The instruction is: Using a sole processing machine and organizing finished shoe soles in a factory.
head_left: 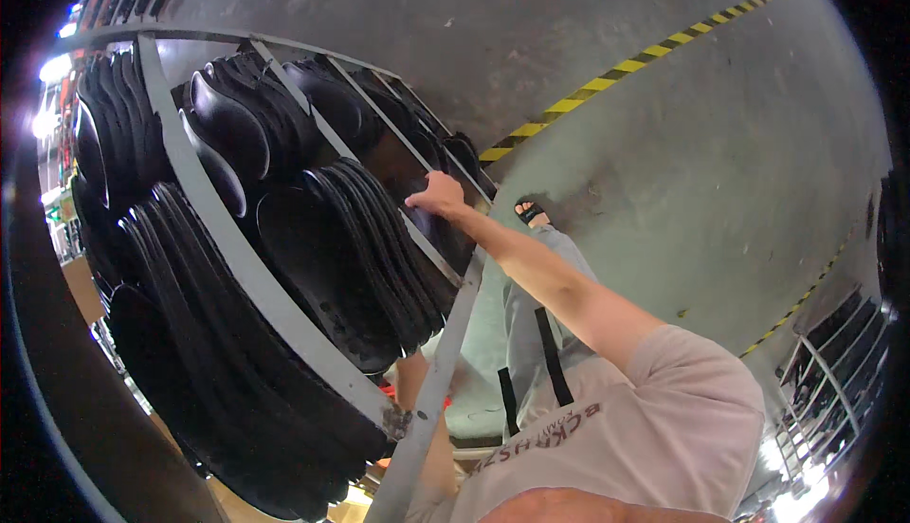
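Farthest left, at about half past nine, you have a stack of upright black shells [118, 129] leaning together behind the end of the grey metal rack [239, 248]. At eight o'clock below it sits a larger stack of dark curved shells [204, 362], packed edge to edge. At ten o'clock, across the long rail, are the glossy black shells [232, 125], their rounded faces catching light. Nearer the centre, at nine o'clock, is the middle stack of black shells [327, 272], the front one broad and the others fanned behind it.

Your left forearm [410, 381] shows at half past six, behind the corner post; your left hand is hidden by that middle stack, so I cannot tell how its fingers stand or what they hold.

Your right hand [438, 196] is just toward eleven o'clock from centre, at a rack rail beside the middle stack. Its fingers are bent with the thumb reaching left; I cannot tell whether they have hold of anything.

Your sandalled foot [533, 212] is near two o'clock, yellow-and-black floor tape [616, 77] runs toward half past one, and another rack [829, 381] stands between three and four.
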